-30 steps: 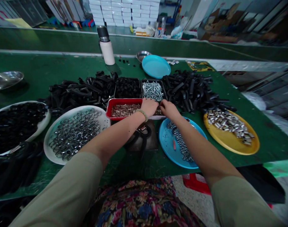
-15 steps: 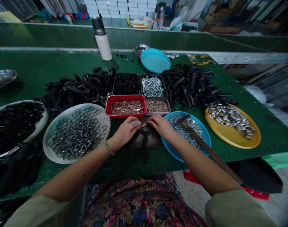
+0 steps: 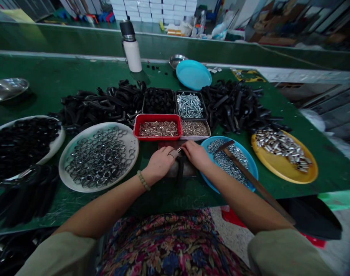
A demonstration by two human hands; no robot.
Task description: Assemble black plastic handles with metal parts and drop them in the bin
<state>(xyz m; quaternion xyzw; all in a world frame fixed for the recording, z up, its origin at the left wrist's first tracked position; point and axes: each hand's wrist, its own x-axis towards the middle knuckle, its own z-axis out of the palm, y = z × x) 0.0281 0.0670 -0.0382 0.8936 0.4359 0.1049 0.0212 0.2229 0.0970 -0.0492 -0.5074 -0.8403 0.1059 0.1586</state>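
My left hand [image 3: 160,161] and my right hand [image 3: 194,153] meet over a black clip-like part [image 3: 180,168] lying on a small dark block at the table's front edge. Both hands are closed in a pinch around a small metal piece [image 3: 178,150] at the top of that part. Just beyond my fingers stand a red tray of small metal pins [image 3: 158,128] and a tray of tiny brown-grey pieces [image 3: 194,128]. Behind those sit a tray of black parts [image 3: 159,101] and a tray of silver screws [image 3: 190,105].
A white plate of metal rings [image 3: 98,155] lies left, a blue plate of washers [image 3: 228,163] with a hammer [image 3: 251,180] right, then a yellow plate of metal sleeves [image 3: 283,153]. Heaps of black handles [image 3: 238,107] flank the trays. A flask [image 3: 131,48] and turquoise plate [image 3: 193,74] stand behind.
Both hands drew back from the far trays to the black part at the front edge. Over the last half second they stayed there, pinching the small metal piece.
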